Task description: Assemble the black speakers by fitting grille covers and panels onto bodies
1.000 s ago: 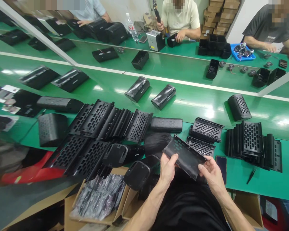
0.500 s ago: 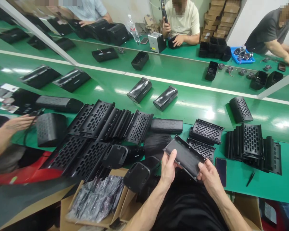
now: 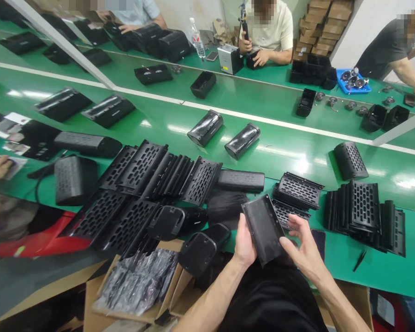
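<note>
Tilted above the table's near edge is a black speaker grille panel (image 3: 263,230), a rectangle with a smooth dark face and small tabs along its long edges. My left hand (image 3: 245,242) grips it by the left long side, the fingers hidden beneath. My right hand (image 3: 302,242) is at the other long side, fingers spread and thumb at the panel's edge. Just behind the panel lie two perforated grilles (image 3: 299,189), one overlapping the other. A dark phone (image 3: 318,242) is partly covered by my right hand. Left of the panel sits a black fabric-like bundle (image 3: 224,210).
Stacked grilles (image 3: 356,207) stand at right beside a black pen (image 3: 359,261). More grilles (image 3: 145,168) and speaker housings (image 3: 202,249) crowd the left, above a carton of plastic-wrapped parts (image 3: 134,286). Speaker bodies (image 3: 242,140) rest on the green belt (image 3: 283,129); co-workers sit beyond.
The panel has turned to a steeper angle in my left hand. My right hand has loosened its pinch on the corner and spread its fingers. At far left, a co-worker's hand has moved left.
</note>
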The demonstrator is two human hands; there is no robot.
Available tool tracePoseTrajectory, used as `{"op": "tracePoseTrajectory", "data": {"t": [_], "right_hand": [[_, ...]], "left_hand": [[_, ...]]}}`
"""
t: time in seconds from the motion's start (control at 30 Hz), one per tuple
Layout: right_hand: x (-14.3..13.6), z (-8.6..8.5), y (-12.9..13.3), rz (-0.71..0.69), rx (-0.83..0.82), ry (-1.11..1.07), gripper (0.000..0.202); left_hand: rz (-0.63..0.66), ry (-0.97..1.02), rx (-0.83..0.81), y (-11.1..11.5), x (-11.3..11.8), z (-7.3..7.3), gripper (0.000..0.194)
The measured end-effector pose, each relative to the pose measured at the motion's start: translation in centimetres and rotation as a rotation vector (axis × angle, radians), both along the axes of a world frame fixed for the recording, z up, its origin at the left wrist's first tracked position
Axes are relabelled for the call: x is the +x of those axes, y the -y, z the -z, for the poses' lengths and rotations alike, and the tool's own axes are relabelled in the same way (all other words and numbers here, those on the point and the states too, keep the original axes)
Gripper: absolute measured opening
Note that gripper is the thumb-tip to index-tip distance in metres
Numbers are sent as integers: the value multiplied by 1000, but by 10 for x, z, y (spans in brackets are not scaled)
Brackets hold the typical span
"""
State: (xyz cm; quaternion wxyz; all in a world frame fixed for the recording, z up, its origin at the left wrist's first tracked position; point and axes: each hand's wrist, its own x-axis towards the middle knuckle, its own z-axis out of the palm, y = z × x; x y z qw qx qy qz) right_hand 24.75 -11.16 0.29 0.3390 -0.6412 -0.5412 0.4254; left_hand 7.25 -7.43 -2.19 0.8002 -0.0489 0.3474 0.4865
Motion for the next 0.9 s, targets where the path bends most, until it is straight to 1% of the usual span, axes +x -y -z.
{"op": "tracePoseTrajectory", "data": {"t": [0.1, 0.13, 0.2, 0.27, 0.37, 0.47, 0.63, 0.9], "right_hand": [[-10, -8, -17, -225, 211, 256, 41], [-14, -9, -21, -269, 256, 330, 40], [-21, -8, -28, -316, 303, 440, 45], [-25, -5, -30, -340, 299, 498, 51], [-30, 1, -29, -361, 269, 517, 55], [-32, 4, -27, -365, 248, 522, 53], [-32, 3, -28, -397, 219, 520, 52], [-32, 8, -28, -396, 209, 491, 52]], "left_hand": [[92, 73, -24, 0, -6, 3, 62], [116, 84, -40, 0, -8, 4, 59], [124, 68, -68, 1, -10, 6, 54], [100, 28, -81, 1, -11, 7, 49], [70, -19, -83, 2, -11, 5, 45], [66, -27, -84, 1, -11, 4, 46], [78, -2, -98, -1, -11, 4, 49], [81, 11, -113, -2, -12, 9, 50]]}}
